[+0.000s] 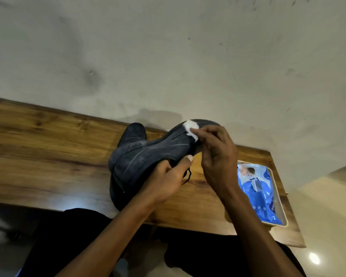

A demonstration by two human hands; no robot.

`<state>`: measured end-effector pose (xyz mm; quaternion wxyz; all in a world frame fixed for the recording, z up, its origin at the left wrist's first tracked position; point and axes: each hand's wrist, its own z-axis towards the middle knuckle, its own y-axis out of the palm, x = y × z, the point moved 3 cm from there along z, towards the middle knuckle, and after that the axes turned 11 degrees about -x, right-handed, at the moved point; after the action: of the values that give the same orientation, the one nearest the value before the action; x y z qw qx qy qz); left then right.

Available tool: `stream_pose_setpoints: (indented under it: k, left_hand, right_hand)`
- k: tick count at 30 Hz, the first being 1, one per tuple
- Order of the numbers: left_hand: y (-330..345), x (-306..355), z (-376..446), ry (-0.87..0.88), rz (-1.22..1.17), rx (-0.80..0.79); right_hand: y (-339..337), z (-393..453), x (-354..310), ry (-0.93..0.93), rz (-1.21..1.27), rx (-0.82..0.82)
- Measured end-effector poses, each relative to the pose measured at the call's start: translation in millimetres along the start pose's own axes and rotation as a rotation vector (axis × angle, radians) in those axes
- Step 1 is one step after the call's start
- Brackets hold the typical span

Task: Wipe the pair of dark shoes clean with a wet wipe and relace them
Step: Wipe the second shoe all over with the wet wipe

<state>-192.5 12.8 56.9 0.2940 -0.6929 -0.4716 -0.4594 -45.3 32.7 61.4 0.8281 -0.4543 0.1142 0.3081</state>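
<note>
A dark blue-grey shoe point(148, 156) is held tilted above the wooden table, toe pointing up and to the right. My left hand point(168, 178) grips it from below, thumb on its side. My right hand point(216, 154) presses a small white wet wipe point(191, 127) against the shoe near the toe. A black lace point(187, 175) dangles under the shoe beside my left thumb. The second dark shoe point(133, 133) stands behind the first, its upper part showing; the rest is hidden.
The wooden table point(48, 156) runs along a pale wall point(168, 56). At its right end a white tray point(284, 222) holds a blue pack of wet wipes point(262, 192). My dark-clothed legs point(68, 246) are below the table's near edge.
</note>
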Motion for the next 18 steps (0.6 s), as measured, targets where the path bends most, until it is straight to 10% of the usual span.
stream_pose_setpoints:
  k: [18]
  left_hand:
    - [-15, -14, -5, 0.141, 0.562, -0.096]
  right_hand:
    - [-7, -3, 11, 0.018, 0.000, -0.090]
